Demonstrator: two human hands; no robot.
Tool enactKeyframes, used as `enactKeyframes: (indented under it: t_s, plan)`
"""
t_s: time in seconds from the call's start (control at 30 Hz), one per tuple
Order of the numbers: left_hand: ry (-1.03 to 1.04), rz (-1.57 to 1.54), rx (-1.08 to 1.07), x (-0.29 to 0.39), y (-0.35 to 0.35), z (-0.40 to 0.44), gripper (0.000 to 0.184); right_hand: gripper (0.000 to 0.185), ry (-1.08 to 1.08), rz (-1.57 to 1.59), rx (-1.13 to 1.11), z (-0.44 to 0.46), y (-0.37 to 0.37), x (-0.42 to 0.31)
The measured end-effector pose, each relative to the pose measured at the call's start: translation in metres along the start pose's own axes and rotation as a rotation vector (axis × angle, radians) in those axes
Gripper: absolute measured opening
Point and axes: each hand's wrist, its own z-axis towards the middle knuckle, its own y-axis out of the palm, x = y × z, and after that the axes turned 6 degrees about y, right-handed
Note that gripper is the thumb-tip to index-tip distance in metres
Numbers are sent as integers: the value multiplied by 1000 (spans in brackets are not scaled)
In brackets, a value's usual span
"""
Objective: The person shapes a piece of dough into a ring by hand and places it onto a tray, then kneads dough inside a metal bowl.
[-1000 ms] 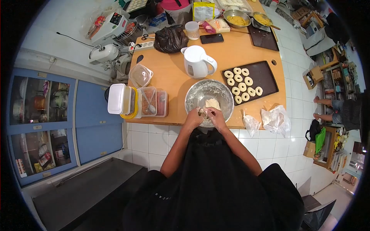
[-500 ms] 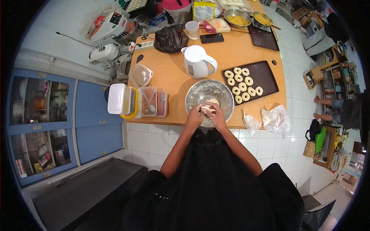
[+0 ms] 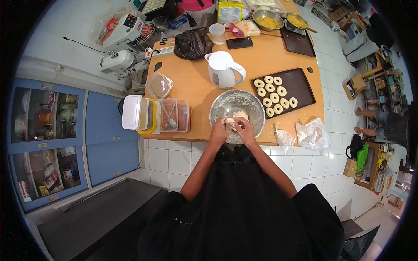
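Note:
Over a metal mixing bowl (image 3: 220, 103) smeared with flour, my left hand (image 3: 220, 132) and my right hand (image 3: 245, 131) come together around a small piece of dough (image 3: 229, 121). The fingers of both are closed on it, hiding part of it. More pale dough (image 3: 241, 115) lies in the bowl just beyond my fingertips. To the right, a dark baking tray (image 3: 300, 85) carries several dough rings (image 3: 270, 88) grouped on its left side. A white jug (image 3: 222, 69) with a handle stands behind the bowl.
At the left are stacked plastic containers (image 3: 173, 114). Two plastic bags, one crumpled (image 3: 312, 135), lie at the table's front right edge. Farther back are a black bag (image 3: 192, 44), a phone (image 3: 240, 42) and pans of yellow food (image 3: 268, 21). Another person's legs (image 3: 370, 115) show at right.
The small piece of dough has turned and shifted slightly left between my fingers. Both hands stay over the bowl; the things on the table have not moved.

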Motion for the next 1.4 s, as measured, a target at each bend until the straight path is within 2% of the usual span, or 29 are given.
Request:
enactKeyframes:
  t_s: [0.03, 0.13, 0.23, 0.33, 0.4, 0.53, 0.63, 0.73, 1.0, 1.13, 1.3, 1.4]
  plan:
    - [7, 30, 9, 0, -1, 0, 23, 21, 5, 4, -8, 2, 0, 4]
    - [215, 119, 56, 3, -4, -1, 29, 21, 22, 26, -24, 3, -1, 5]
    - [25, 102, -22, 11, -12, -1, 30, 20, 37, 47, -31, 3, 0, 2]
    - [-53, 80, 12, 7, -11, 1, 30, 20, 25, 49, -16, 4, -1, 2]
    - [-43, 75, -15, 4, -9, 1, 30, 21, -19, 99, -9, 3, 3, 3]
    - [34, 36, -3, 4, -6, 2, 24, 23, -19, -26, -29, 4, 4, -3]
    - [-29, 20, -43, 8, -8, 1, 29, 23, 40, -36, -28, 4, 1, -5]
    - [-91, 154, -133, 5, -10, 2, 29, 21, 64, -34, 1, 3, 1, -6]
    - [-52, 172, -111, 0, -7, 2, 29, 20, 23, -2, 16, 2, 1, -7]
    - [-60, 180, -95, 2, -6, 2, 29, 20, 93, 29, 0, 3, -1, -8]
    - [-43, 44, -162, 14, -11, 4, 29, 22, 82, 67, -42, 3, -2, -6]
    - [-94, -5, -148, 7, -10, 5, 30, 24, 156, 158, -30, 3, -2, -1]
